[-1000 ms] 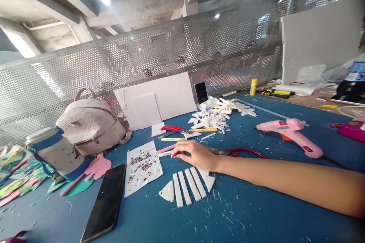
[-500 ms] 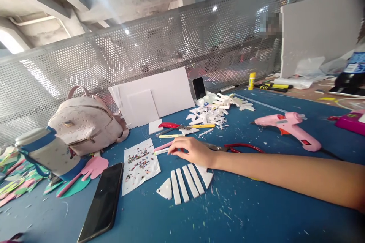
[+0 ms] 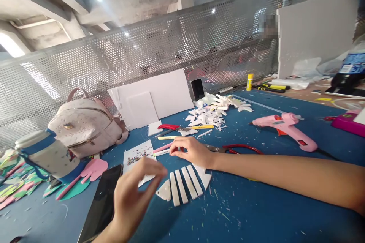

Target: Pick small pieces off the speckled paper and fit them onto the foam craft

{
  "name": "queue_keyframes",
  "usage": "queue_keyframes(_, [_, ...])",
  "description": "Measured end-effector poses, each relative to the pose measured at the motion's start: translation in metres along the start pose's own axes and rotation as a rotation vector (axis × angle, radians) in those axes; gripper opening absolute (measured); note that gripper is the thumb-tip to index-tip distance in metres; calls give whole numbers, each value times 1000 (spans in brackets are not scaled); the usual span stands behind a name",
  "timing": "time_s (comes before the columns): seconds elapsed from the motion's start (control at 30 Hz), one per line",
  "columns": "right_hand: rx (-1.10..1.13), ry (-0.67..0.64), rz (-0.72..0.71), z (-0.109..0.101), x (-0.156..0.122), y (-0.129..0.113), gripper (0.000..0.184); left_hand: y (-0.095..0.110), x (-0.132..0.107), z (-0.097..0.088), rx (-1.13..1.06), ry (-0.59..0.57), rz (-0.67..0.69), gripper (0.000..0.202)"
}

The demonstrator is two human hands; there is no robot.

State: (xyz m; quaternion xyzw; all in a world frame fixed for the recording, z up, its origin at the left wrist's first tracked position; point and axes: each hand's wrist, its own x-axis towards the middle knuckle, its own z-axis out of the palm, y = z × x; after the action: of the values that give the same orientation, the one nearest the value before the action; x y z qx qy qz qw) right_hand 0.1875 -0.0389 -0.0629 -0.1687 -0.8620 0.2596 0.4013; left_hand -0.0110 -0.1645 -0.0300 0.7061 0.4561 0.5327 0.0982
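Observation:
My left hand (image 3: 135, 191) is over the edge of a black phone (image 3: 99, 205) and the paper with specks. It is smeared by motion; its thumb and fingers curve toward each other, and I cannot make out anything between them. My right hand (image 3: 194, 151) hovers beside a white marker (image 3: 162, 152), fingers curled and thumb tip close to them; what they pinch, if anything, is too small to name. Below it lie several white foam strips (image 3: 181, 186) in a row, between a rounded triangular piece (image 3: 164, 191) and a fan-shaped piece (image 3: 203, 176), forming a fish shape.
Behind are red-handled pliers (image 3: 169, 127), red-handled scissors (image 3: 242, 147) and a pile of white scraps (image 3: 209, 115). A pink glue gun (image 3: 288, 125) lies right. A pale backpack (image 3: 85, 125), a tumbler (image 3: 49, 155) and a paper with coloured specks (image 3: 146, 148) are left.
My left hand has come into view from the bottom, over the phone and speckled paper. My right hand stays in nearly the same place. The foam pieces have not moved.

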Motion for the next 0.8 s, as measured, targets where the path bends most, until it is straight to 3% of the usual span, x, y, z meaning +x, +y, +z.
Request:
queue_keyframes(0.1, [8,13,2,-2,-1,-5,4,-23,8,15,-137,-2,-251,8])
queue_keyframes(0.23, [16,29,-89,-4,-1,-12,3,-46,7,29,-266,-32,-427,9])
queue_keyframes(0.4, [-13,45,-178,-4,-2,-14,3,-48,1,29,-371,-15,-450,18])
queue_keyframes(0.8, [-49,19,-205,-2,-4,-10,5,-45,3,31,-362,3,-460,20])
